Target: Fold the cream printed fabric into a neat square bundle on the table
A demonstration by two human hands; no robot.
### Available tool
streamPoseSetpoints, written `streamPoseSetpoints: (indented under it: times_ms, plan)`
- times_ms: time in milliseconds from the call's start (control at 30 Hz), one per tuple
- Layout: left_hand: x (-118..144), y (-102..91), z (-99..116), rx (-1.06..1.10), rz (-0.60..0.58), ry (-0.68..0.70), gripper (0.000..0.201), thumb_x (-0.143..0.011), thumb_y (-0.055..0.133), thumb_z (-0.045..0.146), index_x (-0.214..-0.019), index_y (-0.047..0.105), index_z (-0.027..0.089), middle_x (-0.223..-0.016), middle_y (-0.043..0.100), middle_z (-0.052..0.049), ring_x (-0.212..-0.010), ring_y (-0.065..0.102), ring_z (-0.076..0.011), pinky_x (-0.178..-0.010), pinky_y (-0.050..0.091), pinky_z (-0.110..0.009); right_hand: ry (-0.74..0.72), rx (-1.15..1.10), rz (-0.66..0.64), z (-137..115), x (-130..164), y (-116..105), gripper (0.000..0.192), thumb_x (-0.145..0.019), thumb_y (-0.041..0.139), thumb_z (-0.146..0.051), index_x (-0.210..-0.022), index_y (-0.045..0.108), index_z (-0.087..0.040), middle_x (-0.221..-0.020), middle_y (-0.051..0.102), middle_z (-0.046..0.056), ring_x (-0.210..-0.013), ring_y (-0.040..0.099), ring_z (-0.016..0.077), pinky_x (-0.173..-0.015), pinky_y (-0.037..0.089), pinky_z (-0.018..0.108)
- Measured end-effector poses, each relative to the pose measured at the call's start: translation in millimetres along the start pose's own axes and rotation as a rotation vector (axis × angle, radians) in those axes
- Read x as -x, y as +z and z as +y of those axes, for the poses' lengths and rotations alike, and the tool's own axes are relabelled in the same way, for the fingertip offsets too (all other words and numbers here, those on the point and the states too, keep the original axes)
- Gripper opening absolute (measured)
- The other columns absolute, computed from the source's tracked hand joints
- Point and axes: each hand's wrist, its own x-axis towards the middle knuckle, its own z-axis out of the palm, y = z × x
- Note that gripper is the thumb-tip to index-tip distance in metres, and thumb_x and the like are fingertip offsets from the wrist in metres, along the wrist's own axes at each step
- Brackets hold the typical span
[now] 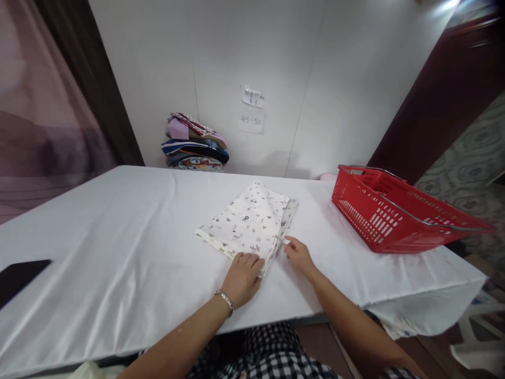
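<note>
Pressing my left hand [243, 276] flat on the folded printed cloth [249, 222] at mid-table [118, 221] pins its near corner. My right hand [299, 256], grip open, fingertips the edge, squaring the fold.

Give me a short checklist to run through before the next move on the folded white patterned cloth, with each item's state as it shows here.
1. Left hand rests flat on the near corner of the folded white patterned cloth: ok.
2. Right hand has its fingertips at the cloth's near right edge: ok; whether it pinches the fabric, cannot tell.
3. Cloth lies flat, all of it on the white-covered table: ok.
4. Edges of the layers line up: not ok; a strip of lower layer shows along the right side.
5. Red plastic basket stands apart from the cloth, to its right: ok.
6. Stack of folded coloured clothes by the wall is clear of the hands: ok.
</note>
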Motion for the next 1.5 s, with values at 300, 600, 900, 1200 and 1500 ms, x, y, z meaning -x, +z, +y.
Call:
streamPoseSetpoints:
  times_ms: [300,600,900,1200,1500]
  plan:
    - [2,2.0,-9,-0.120,-0.056,0.025,0.025,-0.077,0.041,0.006,-0.086,0.060,0.019,-0.088,0.062,-0.006,-0.088,0.054,-0.0201,-0.095,0.033,-0.041,0.024,-0.089,0.038,-1,-40,4,0.038,-0.073,0.053,-0.034,-0.108,0.062,-0.020,-0.092,0.066,0.003,-0.084,0.058,0.0180,-0.073,0.048,0.030]
    - [109,-69.7,-176,-0.279,-0.041,-0.163,0.045,-0.074,0.039,0.017,-0.115,0.056,0.024,-0.123,0.058,-0.002,-0.124,0.040,-0.0274,-0.103,0.023,-0.052,-0.043,-0.077,0.093,31,-40,-31,0.038,-0.072,0.052,-0.036,-0.100,0.065,-0.014,-0.091,0.067,0.006,-0.083,0.060,0.0193,-0.078,0.047,0.032]
    - [101,-53.3,-135,-0.266,0.112,-0.260,0.032,-0.081,0.044,0.037,-0.104,0.062,0.024,-0.109,0.066,-0.004,-0.111,0.053,-0.0246,-0.102,0.028,-0.046,0.196,0.421,-0.008,0,-96,-43,0.033,-0.072,0.057,-0.033,-0.101,0.065,-0.017,-0.097,0.067,0.007,-0.090,0.060,0.0200,-0.074,0.042,0.026]
    - [87,-49.8,-123,-0.283,0.139,-0.388,0.028,-0.087,0.036,0.035,-0.088,0.061,0.023,-0.096,0.068,-0.003,-0.097,0.058,-0.0198,-0.101,0.025,-0.044,0.243,0.238,-0.104,-15,-106,-33,0.017,-0.069,0.061,-0.027,-0.078,0.063,-0.013,-0.058,0.059,0.002,-0.054,0.054,0.0121,-0.048,0.036,0.021]
    - [89,-44.9,-134,-0.317,0.141,-0.372,0.027,-0.085,0.042,0.039,-0.093,0.061,0.023,-0.099,0.067,-0.003,-0.100,0.057,-0.0212,-0.103,0.023,-0.043,0.317,-0.322,-0.191,-10,-88,-83,0.062,-0.059,0.067,-0.022,-0.118,0.049,-0.018,-0.055,0.053,-0.005,-0.041,0.042,0.0066,-0.038,0.027,0.017]
